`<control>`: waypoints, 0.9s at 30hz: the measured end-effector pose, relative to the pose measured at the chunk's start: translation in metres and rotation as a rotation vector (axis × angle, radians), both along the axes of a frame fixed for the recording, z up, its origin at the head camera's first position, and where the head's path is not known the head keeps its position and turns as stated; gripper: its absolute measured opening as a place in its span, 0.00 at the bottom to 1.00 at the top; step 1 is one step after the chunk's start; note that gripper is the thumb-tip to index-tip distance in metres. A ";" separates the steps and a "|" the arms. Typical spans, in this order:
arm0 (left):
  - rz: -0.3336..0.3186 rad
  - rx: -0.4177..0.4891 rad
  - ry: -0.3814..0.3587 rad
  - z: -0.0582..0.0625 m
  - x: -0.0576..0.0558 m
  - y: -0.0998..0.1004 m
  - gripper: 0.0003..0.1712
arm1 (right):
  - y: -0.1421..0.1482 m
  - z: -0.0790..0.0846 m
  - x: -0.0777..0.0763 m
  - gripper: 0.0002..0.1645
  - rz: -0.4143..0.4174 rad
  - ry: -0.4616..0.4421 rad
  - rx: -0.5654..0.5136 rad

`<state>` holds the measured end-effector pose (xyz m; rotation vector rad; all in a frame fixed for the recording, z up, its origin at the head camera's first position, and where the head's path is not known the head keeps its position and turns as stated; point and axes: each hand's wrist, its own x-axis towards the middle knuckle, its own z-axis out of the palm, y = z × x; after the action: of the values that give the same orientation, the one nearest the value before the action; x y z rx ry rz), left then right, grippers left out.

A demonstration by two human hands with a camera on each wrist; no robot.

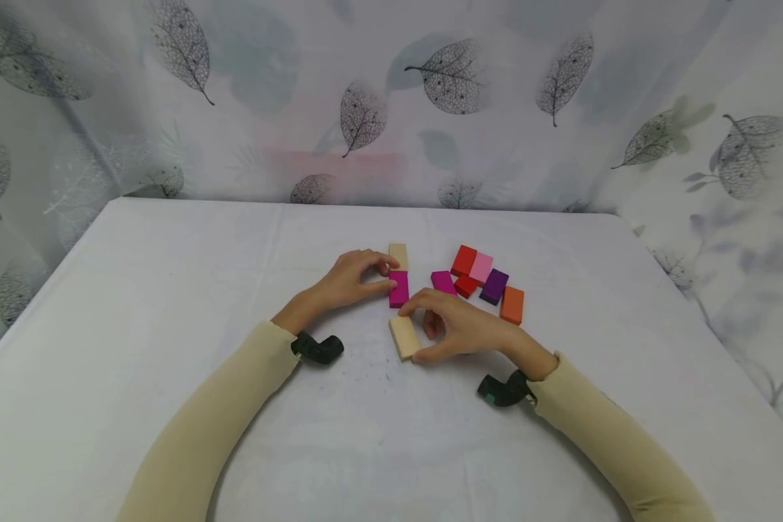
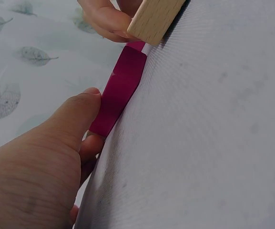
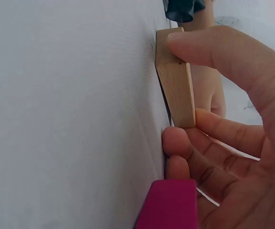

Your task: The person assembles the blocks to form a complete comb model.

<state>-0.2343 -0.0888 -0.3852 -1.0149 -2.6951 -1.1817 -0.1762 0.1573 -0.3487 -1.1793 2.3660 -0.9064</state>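
Near the middle of the table my right hand pinches a plain wooden block end to end between thumb and fingers. That wooden block lies slightly angled, close to the tabletop. My left hand holds a magenta block, its thumb against one side and a finger at the far end. Another wooden block lies just beyond the magenta one, in line with it and partly behind the left fingers. The held wooden block sits nearer to me than the magenta block.
Right of the row lies a loose group: a second magenta block, red blocks, a pink block, a purple block and an orange block. A white cloth covers the table; leaf-patterned curtain hangs behind.
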 end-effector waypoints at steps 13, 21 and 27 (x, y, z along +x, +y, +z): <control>-0.006 0.008 0.005 -0.003 0.000 0.000 0.20 | -0.003 0.000 0.003 0.35 -0.056 -0.004 0.009; -0.014 0.013 0.012 -0.003 -0.001 0.000 0.20 | -0.002 -0.002 0.002 0.35 -0.078 0.000 0.016; -0.015 0.014 0.018 -0.002 -0.001 0.001 0.20 | -0.002 -0.003 0.002 0.35 -0.101 -0.018 -0.003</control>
<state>-0.2354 -0.0880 -0.3870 -1.0399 -2.6664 -1.1871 -0.1742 0.1552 -0.3515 -1.0564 2.4296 -0.9489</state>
